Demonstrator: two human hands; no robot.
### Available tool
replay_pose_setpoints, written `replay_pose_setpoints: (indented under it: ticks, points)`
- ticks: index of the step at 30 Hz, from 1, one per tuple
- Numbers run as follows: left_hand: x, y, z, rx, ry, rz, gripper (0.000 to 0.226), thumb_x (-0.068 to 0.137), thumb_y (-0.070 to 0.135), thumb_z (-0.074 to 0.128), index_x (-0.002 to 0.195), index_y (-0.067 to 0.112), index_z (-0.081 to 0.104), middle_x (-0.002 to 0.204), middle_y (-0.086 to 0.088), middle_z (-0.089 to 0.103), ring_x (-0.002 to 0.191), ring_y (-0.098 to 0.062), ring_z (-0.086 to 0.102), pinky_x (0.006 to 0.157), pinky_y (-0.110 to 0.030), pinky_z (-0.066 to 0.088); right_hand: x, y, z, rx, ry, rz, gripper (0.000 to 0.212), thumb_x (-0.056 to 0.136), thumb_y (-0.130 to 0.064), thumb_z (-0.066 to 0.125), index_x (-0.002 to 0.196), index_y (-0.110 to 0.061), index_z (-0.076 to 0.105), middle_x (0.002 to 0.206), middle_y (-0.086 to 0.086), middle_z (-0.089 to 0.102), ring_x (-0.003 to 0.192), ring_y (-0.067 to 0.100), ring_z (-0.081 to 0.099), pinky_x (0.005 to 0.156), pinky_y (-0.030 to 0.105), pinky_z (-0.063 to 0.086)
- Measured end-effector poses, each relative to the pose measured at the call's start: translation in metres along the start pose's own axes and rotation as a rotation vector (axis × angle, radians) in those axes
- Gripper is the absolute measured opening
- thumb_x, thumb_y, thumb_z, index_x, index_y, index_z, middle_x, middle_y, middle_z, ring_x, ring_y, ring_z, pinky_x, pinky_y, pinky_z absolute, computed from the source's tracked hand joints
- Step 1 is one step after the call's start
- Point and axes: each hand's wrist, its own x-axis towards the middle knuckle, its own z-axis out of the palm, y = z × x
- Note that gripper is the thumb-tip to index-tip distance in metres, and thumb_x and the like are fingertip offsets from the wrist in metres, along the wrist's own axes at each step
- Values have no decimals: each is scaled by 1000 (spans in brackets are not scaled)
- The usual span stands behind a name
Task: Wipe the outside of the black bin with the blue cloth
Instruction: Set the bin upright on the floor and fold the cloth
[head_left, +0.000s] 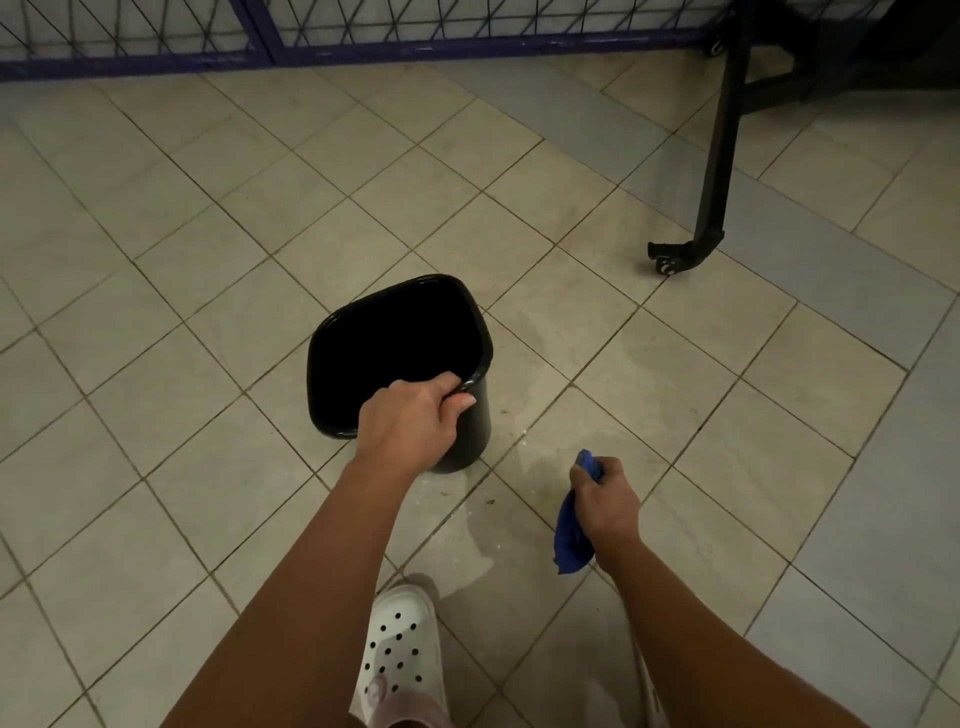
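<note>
The black bin (479, 415) stands upright on the tiled floor, its open mouth facing up at me. My left hand (410, 423) grips its near rim, fingers curled over the edge and thumb on the outside wall. To the right of the bin, apart from it and low over the floor, my right hand (605, 501) is closed around the bunched blue cloth (571, 540), which hangs out below the fist. The cloth does not touch the bin.
A black metal leg with castor wheels (675, 257) stands on the floor at the right back. A purple wire-mesh frame (363, 47) runs along the far edge. A white perforated clog (400, 649) is on my foot near the bottom. Damp patches and crumbs (488, 501) mark the tiles near the bin.
</note>
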Motion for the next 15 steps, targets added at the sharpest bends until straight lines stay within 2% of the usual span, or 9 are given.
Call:
replay_pose_setpoints:
  ticks: [6, 11, 15]
  points:
    - [-17, 3, 12, 97, -105, 96, 34, 98, 50, 38, 121, 37, 61, 94, 2, 72, 90, -22, 66, 67, -30, 43, -6, -5, -2, 10, 8, 12, 31, 93, -26, 48, 119, -10, 47, 95, 7, 54, 85, 24, 53, 75, 37, 43]
    - [-36, -10, 20, 80, -168, 118, 36, 96, 53, 42, 124, 40, 61, 96, 4, 73, 94, -20, 67, 76, -32, 51, -10, -9, -8, 17, 2, 36, 32, 93, -27, 49, 119, -10, 47, 94, 7, 53, 86, 26, 52, 78, 39, 45]
    - [-48, -25, 26, 88, -185, 169, 35, 94, 54, 46, 120, 39, 63, 92, 6, 74, 92, -19, 69, 75, -31, 51, -12, -11, -12, 57, -19, 74, 31, 92, -26, 50, 119, -11, 47, 96, 8, 53, 87, 26, 52, 75, 36, 43]
